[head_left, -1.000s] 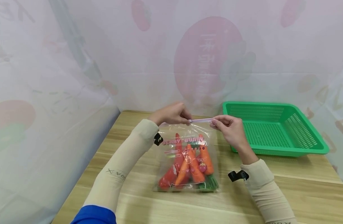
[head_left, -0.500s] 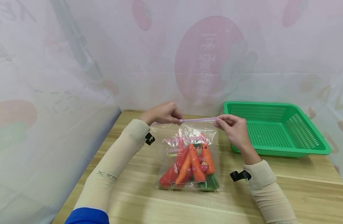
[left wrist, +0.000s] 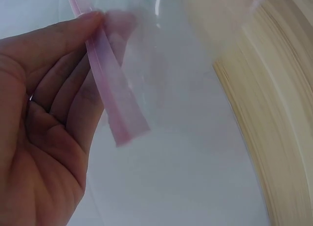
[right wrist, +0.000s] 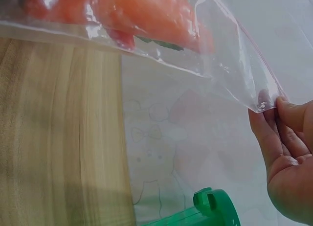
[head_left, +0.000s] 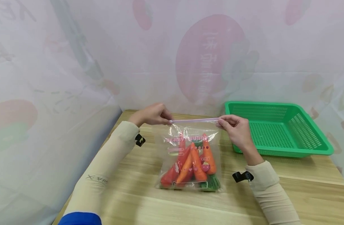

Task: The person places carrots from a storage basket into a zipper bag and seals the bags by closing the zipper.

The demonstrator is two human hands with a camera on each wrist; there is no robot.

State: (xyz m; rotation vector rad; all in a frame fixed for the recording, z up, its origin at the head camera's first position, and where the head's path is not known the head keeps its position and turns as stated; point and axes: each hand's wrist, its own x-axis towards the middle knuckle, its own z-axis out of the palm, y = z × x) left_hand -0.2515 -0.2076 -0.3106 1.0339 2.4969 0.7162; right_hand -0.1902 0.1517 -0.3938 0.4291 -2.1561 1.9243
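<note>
A clear printed zip bag (head_left: 176, 153) stands on the table, holding several orange carrots (head_left: 198, 165), a long red vegetable (head_left: 172, 175) and green leaves (head_left: 213, 182). Along its top runs a pink zip strip (head_left: 195, 120). My left hand (head_left: 153, 114) pinches that strip near its left end between thumb and forefinger; in the left wrist view the strip's end (left wrist: 120, 118) pokes out past the fingertips. With thumb and fingers my right hand (head_left: 236, 129) pinches the bag's top right corner. The strip is stretched straight between both hands. The right wrist view shows the carrots (right wrist: 142, 15) through the plastic.
Behind and to the right stands a green perforated plastic basket (head_left: 281, 151), close beside the right hand. The wooden table (head_left: 160, 206) ends at printed white cloth walls (head_left: 149, 84) at the back and left. Black wrist cameras (head_left: 243, 176) sit at the cuffs.
My left hand has slid left along the zip strip, from about its middle to near its left end. The right hand keeps its corner and has shifted slightly right.
</note>
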